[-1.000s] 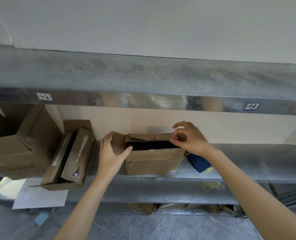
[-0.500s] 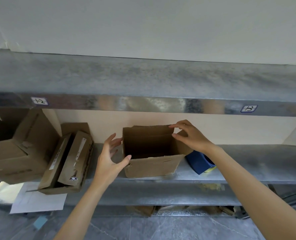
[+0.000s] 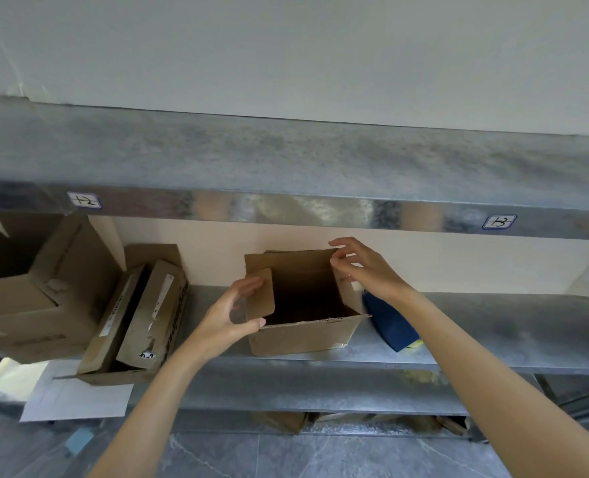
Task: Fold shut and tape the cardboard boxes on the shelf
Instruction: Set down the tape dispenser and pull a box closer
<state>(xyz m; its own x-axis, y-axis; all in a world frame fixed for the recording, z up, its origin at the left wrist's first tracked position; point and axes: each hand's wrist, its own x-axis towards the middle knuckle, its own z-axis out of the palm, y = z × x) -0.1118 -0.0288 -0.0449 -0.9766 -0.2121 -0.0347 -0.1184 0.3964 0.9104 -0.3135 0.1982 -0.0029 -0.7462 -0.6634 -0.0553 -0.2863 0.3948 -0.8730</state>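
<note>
Upper shelf edge [image 3: 286,208]: left label [image 3: 84,200] handwritten, apparently "1-2"; right label [image 3: 499,221] apparently "1-3". Print on tilted cardboard box [image 3: 137,322] illegible.

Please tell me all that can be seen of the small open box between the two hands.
The cardboard box is small, brown and plain, with worn edges. It stands upright on the metal shelf, top open, inside dark. The back flap stands up; the rounded left flap leans inward. The left hand grips the left flap and front corner; the right hand holds the back flap's right corner. A blue object lies beside its right side.
</note>
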